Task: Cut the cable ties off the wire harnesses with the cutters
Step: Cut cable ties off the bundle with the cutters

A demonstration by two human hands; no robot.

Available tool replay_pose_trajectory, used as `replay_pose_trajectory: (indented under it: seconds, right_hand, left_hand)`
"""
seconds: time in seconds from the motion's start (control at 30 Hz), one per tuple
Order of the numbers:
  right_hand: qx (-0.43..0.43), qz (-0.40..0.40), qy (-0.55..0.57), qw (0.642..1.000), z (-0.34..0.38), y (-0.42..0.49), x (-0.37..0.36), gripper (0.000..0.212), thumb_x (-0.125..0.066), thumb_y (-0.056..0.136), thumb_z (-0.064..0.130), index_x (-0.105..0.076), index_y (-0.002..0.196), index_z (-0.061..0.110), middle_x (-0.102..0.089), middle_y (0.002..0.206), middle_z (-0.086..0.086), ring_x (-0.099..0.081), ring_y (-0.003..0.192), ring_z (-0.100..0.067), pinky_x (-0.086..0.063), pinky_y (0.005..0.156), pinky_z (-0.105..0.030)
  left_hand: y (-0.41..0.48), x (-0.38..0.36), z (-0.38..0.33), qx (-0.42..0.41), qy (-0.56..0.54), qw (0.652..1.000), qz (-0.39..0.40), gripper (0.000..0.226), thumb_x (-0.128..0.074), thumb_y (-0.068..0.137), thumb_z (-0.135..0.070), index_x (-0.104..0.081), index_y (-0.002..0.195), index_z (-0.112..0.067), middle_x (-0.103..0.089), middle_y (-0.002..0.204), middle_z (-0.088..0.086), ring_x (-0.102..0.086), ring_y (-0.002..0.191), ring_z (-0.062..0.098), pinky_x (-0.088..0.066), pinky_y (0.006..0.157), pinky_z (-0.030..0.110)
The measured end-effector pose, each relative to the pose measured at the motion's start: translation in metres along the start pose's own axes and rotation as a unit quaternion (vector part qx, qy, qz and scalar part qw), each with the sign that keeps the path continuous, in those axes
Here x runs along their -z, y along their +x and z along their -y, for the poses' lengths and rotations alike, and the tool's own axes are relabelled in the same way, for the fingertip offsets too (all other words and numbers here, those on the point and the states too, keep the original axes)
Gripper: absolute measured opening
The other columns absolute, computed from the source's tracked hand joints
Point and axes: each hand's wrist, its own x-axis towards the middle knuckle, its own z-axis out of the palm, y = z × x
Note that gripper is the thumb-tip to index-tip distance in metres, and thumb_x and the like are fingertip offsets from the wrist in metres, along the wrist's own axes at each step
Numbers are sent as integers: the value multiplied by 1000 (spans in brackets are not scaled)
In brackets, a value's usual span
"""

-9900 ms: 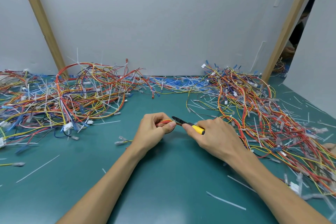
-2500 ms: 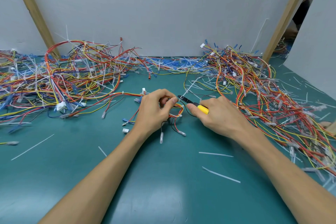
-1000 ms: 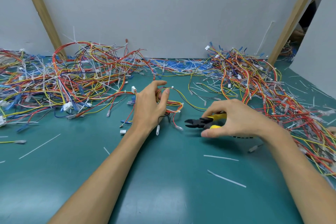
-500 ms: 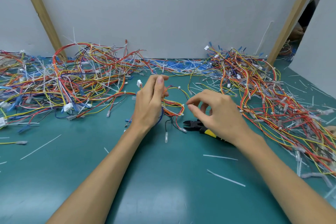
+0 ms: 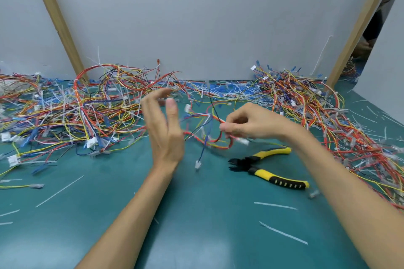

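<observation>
The yellow-handled cutters (image 5: 267, 166) lie on the green mat, jaws pointing left, below my right wrist; no hand touches them. My right hand (image 5: 251, 123) pinches a loose wire harness (image 5: 207, 135) of red, yellow and blue wires, lifted off the mat, with a white connector dangling from it. My left hand (image 5: 165, 129) hovers just left of the harness, fingers spread and straight, holding nothing.
A big heap of tied harnesses (image 5: 72, 107) covers the left back of the mat. Another heap (image 5: 328, 122) runs down the right side. Cut white tie strips (image 5: 275, 205) lie scattered on the mat. Wooden posts and a white wall stand behind.
My right hand has left the cutters on the mat and taken hold of the harness. My left hand has let go of the wires and opened. The harness has risen off the mat.
</observation>
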Motion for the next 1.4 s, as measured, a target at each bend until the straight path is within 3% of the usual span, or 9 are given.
replay_pose_trajectory:
  seconds: [0.1,0.2,0.37,0.5,0.67,0.77,0.87,1.13,1.4]
  right_hand:
    - [10,38,144,989,11,0,34,44,-74,82,52,-74,78,8,-57,71,-16,-46,54,-15,-38,48,-22]
    - [36,15,270,962,18,6,57,27,-72,82,36,-74,71,12,-54,63,-7,-41,48,-8,-36,45,-17]
    - [52,-79,429,898,11,29,46,23,-68,89,33,-78,75,18,-51,62,4,-40,42,-3,-34,40,-15]
    - [-10,-171,500,849,-20,46,-1,19,-55,96,26,-72,93,17,-60,82,7,-45,45,-3,-37,42,-14]
    - [-50,-187,516,834,-50,41,-33,21,-63,85,26,-71,101,17,-65,81,6,-59,56,-6,-43,46,-15]
    - [-29,-170,533,828,-53,36,-37,22,-66,82,21,-71,103,15,-70,83,6,-68,64,-8,-49,50,-16]
    - [-8,-147,556,818,-51,34,-38,26,-63,82,14,-69,107,12,-75,92,2,-72,70,-11,-54,56,-17]
    - [16,-114,556,823,-53,34,-36,29,-57,89,10,-67,116,10,-75,95,-1,-71,72,-9,-57,65,-17]
    - [-3,-114,530,840,-52,34,-37,26,-63,83,22,-69,106,12,-74,89,3,-64,56,-8,-50,49,-18]
  left_hand:
    - [5,1,2,164,-54,984,-45,21,-35,102,-35,-48,92,-22,-51,91,3,-50,85,21,-42,84,43]
    - [1,-6,-1,240,-136,954,117,37,-37,106,-31,-61,83,-14,-66,71,-1,-60,67,16,-46,68,33]
    - [-20,-18,-11,297,-216,856,364,45,-30,105,-39,-68,114,-17,-76,96,14,-71,76,27,-53,73,29]
    - [-23,-21,-8,398,-290,792,361,41,-37,104,-34,-57,131,-10,-75,97,15,-67,58,22,-57,64,31]
    - [-19,-23,1,506,-343,705,359,58,-45,94,-48,-66,124,-2,-71,98,16,-60,56,19,-52,54,24]
    - [-15,-23,8,514,-353,707,332,64,-65,82,-49,-69,115,5,-66,79,9,-42,43,11,-34,45,18]
    - [-16,-22,18,494,-332,724,348,48,-81,71,-22,-70,110,2,-41,66,-2,-28,40,5,-16,47,21]
    - [-9,-18,33,500,-342,691,394,62,-77,69,-20,-55,123,0,-45,67,-1,-27,34,3,-28,42,17]
    - [-9,-11,35,497,-350,661,440,63,-78,70,-24,-61,123,7,-47,66,-3,-25,35,6,-29,46,20]
